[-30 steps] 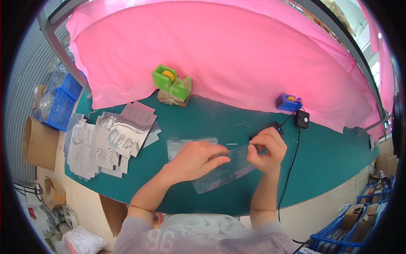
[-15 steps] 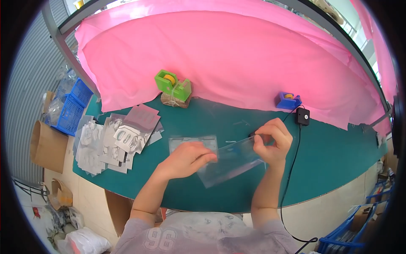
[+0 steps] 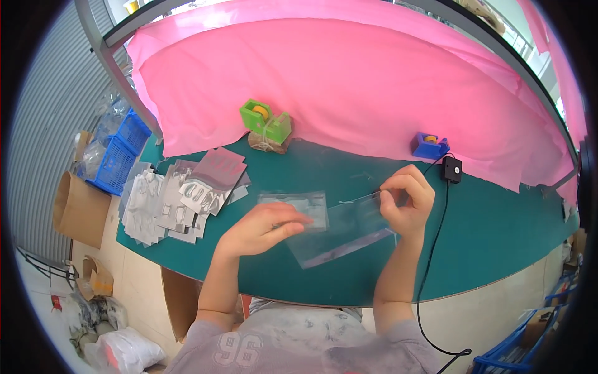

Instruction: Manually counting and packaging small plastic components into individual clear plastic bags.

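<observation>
My right hand [image 3: 410,201] pinches the upper right corner of a clear plastic bag [image 3: 336,240], which slants down and left over the green tabletop. A shiny strip runs along the bag's lower edge. My left hand [image 3: 265,229] is just left of this bag, thumb and fingertips a little apart with nothing seen between them. Under and behind its fingers lies a flat stack of clear plastic bags [image 3: 314,206]. Farther left on the table spreads a pile of silvery flat packets [image 3: 177,196], some with dark shapes showing through.
A green tape dispenser [image 3: 268,124] tied to a brown block [image 3: 268,143] stands at the back. Back right are a blue tape dispenser [image 3: 430,146] and a black box [image 3: 451,169] with a cable. Pink cloth [image 3: 349,81] hangs behind. Blue crates [image 3: 112,165] stand beyond the left edge.
My left fingers have come off the clear bag's left side and parted, moving slightly left. My right hand keeps its pinch on the corner. The whole view has shifted a little.
</observation>
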The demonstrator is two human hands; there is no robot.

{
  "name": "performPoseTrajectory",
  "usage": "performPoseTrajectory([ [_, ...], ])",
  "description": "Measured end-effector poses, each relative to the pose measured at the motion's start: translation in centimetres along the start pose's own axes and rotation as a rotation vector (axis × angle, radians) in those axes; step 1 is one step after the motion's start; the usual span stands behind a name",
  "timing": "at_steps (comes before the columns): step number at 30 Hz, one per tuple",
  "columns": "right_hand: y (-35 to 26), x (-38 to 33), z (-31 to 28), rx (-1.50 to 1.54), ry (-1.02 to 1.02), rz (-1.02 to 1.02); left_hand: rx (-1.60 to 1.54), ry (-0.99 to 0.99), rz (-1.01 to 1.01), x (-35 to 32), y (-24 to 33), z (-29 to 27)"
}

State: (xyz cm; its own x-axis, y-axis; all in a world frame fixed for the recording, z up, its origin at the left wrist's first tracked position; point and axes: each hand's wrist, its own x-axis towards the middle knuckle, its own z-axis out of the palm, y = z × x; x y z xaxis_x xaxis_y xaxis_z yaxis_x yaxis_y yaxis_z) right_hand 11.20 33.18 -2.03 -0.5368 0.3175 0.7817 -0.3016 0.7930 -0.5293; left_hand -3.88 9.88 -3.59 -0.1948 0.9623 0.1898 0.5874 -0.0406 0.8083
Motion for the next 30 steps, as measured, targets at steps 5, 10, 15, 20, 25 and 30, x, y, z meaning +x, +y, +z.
performPoseTrajectory([
  [5,-0.6,0.1,0.5,0.092,-0.056,0.077,-0.046,0.038,-0.035,-1.3,-0.1,-0.5],
  [10,-0.4,-0.2,1.6,0.239,-0.478,0.481,0.03,0.117,-0.034,-2.1,-1.3,-2.0],
  [15,0.8,-0.7,2.6,0.206,-0.723,0.528,-0.028,0.15,-0.126,-3.0,-2.5,-2.8],
  [20,1.6,-2.3,5.0,0.139,-0.614,0.325,0.081,0.285,-0.258,-3.5,-5.2,-2.7],
  [25,3.1,-7.5,7.8,-0.417,-0.501,-0.111,0.497,0.233,-0.101,-5.1,-9.6,2.3],
  [30,3.3,-11.5,8.5,-0.458,-0.543,-0.133,0.575,0.364,-0.103,-6.3,-11.2,5.2],
])
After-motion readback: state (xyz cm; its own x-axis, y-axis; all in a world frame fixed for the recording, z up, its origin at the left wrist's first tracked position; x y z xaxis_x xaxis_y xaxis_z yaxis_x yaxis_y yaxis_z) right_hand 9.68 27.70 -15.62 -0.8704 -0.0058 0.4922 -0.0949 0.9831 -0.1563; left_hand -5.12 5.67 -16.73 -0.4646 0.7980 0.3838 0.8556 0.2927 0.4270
